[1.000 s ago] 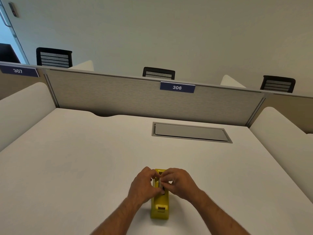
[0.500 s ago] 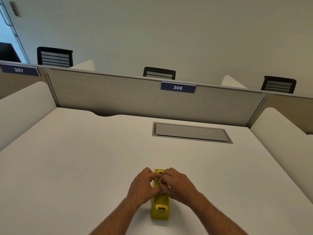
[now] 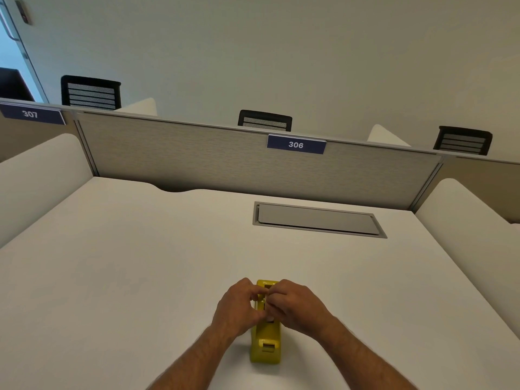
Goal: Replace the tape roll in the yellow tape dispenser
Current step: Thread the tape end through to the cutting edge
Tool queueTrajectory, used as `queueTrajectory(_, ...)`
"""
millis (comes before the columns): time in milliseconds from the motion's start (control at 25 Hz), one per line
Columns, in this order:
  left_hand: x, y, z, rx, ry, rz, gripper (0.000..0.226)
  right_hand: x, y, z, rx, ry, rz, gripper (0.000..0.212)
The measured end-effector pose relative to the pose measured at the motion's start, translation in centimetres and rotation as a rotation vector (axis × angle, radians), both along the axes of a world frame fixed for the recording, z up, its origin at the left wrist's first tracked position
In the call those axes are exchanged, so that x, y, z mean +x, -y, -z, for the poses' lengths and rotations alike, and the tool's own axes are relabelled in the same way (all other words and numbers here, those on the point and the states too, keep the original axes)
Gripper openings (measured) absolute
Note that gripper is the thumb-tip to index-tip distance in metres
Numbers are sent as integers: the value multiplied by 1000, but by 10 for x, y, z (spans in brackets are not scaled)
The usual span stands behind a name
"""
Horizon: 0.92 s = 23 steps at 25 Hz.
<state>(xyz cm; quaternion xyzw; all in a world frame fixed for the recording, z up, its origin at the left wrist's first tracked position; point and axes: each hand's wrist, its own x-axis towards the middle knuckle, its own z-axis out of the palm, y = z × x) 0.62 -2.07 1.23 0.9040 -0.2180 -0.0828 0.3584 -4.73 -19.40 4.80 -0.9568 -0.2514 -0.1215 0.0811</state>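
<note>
The yellow tape dispenser (image 3: 265, 344) stands on the white desk (image 3: 126, 277) near its front edge, with the cutter end towards me. My left hand (image 3: 238, 308) and my right hand (image 3: 295, 305) meet over the dispenser's middle, fingers pinched together on the tape roll (image 3: 264, 301) in its well. Only a thin pale sliver of the roll shows between the fingertips; the rest is hidden by both hands. The dispenser's far end (image 3: 266, 283) peeks out beyond the knuckles.
A grey cable hatch (image 3: 318, 219) is set into the desk behind the dispenser. A grey partition (image 3: 225, 161) with the label 306 closes the back, and white side dividers (image 3: 478, 229) flank the desk. Black chairs stand beyond.
Both hands have closed tighter together over the dispenser's middle and hide more of the roll. The dispenser has stayed in place.
</note>
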Motion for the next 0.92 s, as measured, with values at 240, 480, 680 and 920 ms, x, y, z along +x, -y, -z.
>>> queueTrajectory(240, 0, 1, 1, -8, -9, 1, 62, -1, -3, -2, -43, 1, -6, 10)
queueTrajectory(480, -2, 1, 1, -1, -2, -13, 60, -2, -4, 1, -68, -46, 19, 20)
queueTrajectory(680, -2, 1, 2, -1, -12, -27, 59, -8, -5, -2, -76, 4, 27, 14)
queueTrajectory(920, -1, 4, 2, -18, -53, -42, 64, -5, -5, -6, -85, 81, 106, 10)
